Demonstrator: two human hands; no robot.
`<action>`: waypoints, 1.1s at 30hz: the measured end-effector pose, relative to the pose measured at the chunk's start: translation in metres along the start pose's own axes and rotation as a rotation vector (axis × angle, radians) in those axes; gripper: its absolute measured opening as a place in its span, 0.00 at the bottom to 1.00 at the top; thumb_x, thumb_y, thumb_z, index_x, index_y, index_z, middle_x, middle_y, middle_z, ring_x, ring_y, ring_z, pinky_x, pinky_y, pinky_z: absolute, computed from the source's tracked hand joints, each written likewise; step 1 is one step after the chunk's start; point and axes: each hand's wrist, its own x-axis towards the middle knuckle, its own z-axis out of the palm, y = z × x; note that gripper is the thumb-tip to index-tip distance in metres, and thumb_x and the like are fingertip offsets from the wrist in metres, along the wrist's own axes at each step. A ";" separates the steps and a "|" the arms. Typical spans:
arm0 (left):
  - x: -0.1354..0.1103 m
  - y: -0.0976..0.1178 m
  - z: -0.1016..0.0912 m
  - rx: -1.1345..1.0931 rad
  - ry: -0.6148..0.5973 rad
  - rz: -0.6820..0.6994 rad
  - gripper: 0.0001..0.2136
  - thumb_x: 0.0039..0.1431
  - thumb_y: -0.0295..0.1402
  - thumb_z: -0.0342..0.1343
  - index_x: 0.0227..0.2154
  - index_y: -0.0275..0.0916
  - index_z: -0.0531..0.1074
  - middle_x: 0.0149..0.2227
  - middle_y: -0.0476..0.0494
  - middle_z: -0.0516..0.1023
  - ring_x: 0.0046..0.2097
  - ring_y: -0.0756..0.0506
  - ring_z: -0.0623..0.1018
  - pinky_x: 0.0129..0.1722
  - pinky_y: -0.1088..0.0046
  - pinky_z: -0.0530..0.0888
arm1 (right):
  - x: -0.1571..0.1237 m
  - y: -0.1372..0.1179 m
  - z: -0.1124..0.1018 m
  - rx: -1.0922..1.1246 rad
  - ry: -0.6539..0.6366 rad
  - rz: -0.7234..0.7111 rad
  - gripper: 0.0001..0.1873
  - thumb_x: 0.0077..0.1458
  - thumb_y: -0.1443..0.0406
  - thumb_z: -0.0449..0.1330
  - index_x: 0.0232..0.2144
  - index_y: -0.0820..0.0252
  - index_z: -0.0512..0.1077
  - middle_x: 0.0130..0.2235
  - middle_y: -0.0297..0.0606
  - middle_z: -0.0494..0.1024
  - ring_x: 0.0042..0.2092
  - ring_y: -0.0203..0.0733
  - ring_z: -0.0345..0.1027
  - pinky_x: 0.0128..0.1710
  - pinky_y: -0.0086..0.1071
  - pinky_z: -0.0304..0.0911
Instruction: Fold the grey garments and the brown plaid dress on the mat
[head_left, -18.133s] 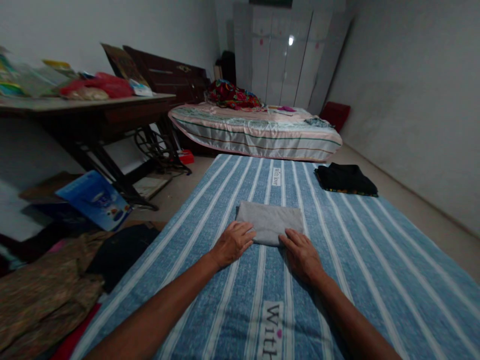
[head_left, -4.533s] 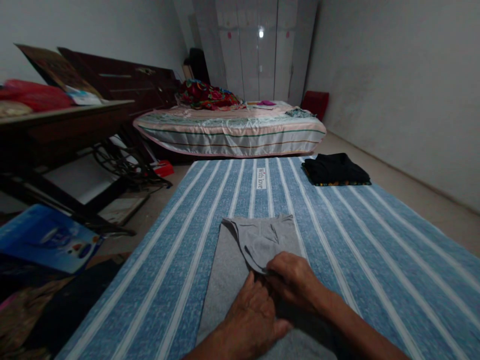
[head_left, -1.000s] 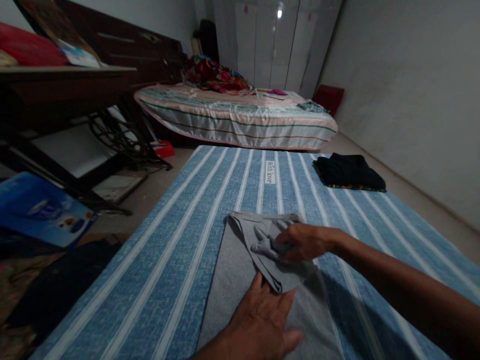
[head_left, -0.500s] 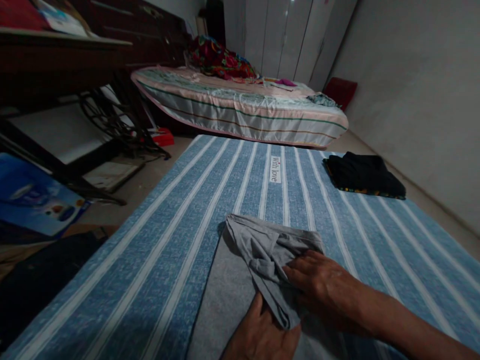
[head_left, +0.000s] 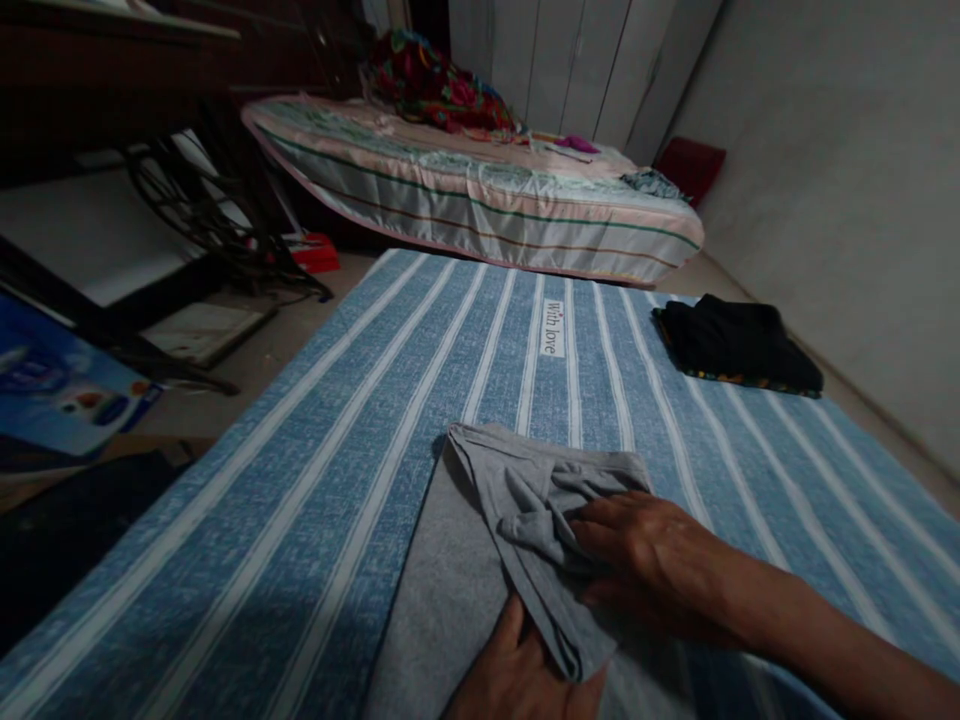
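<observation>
A grey garment lies partly folded on a blue-and-white striped bedsheet, its kind not clear. Its upper part is turned over into a creased flap with a hemmed edge. My right hand comes in from the right, its fingers curled into the bunched cloth of that flap. Lower down, my left hand rests on the garment, closed at the flap's hem. The thumb shows, while the flap covers its fingertips.
Folded black cloth sits at the right of the striped surface. Behind is a bed with a red floral blanket. A dark treadle stand, a red box and a blue printed bag are at the left.
The flap's hem has shifted slightly down and right over my left hand. My right hand stays in the cloth at almost the same place. The view has tilted a little.
</observation>
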 end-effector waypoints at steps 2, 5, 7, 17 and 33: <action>0.000 -0.001 -0.002 -0.004 -0.047 0.015 0.16 0.67 0.34 0.47 0.56 0.44 0.67 0.53 0.52 0.76 0.55 0.47 0.71 0.64 0.64 0.51 | 0.002 0.002 0.001 -0.004 0.011 0.002 0.12 0.57 0.60 0.60 0.41 0.60 0.71 0.43 0.42 0.74 0.42 0.46 0.69 0.40 0.36 0.61; -0.001 -0.001 0.002 -0.017 -0.025 -0.005 0.16 0.67 0.34 0.46 0.56 0.45 0.66 0.52 0.52 0.77 0.53 0.47 0.72 0.64 0.63 0.52 | 0.006 0.007 0.003 0.014 0.020 -0.002 0.12 0.59 0.57 0.58 0.38 0.60 0.72 0.41 0.42 0.74 0.41 0.45 0.68 0.40 0.35 0.61; -0.002 0.001 0.007 -0.018 0.021 -0.007 0.16 0.67 0.34 0.46 0.55 0.46 0.67 0.51 0.52 0.77 0.53 0.47 0.72 0.65 0.60 0.49 | 0.009 0.010 0.003 0.028 0.019 0.009 0.13 0.60 0.56 0.57 0.36 0.61 0.72 0.39 0.41 0.75 0.39 0.43 0.68 0.38 0.33 0.60; -0.011 0.005 0.012 0.016 -0.032 -0.003 0.15 0.66 0.34 0.49 0.54 0.42 0.67 0.55 0.48 0.74 0.57 0.45 0.70 0.64 0.58 0.52 | 0.035 0.040 -0.015 0.345 0.040 0.075 0.13 0.53 0.60 0.61 0.39 0.60 0.75 0.33 0.35 0.77 0.33 0.38 0.68 0.31 0.28 0.56; -0.009 0.005 0.009 -0.009 -0.061 -0.002 0.15 0.66 0.35 0.48 0.54 0.42 0.67 0.55 0.48 0.74 0.57 0.44 0.69 0.63 0.57 0.51 | 0.055 0.082 -0.001 0.421 0.333 0.265 0.14 0.52 0.56 0.62 0.32 0.62 0.75 0.25 0.32 0.71 0.28 0.35 0.64 0.27 0.29 0.54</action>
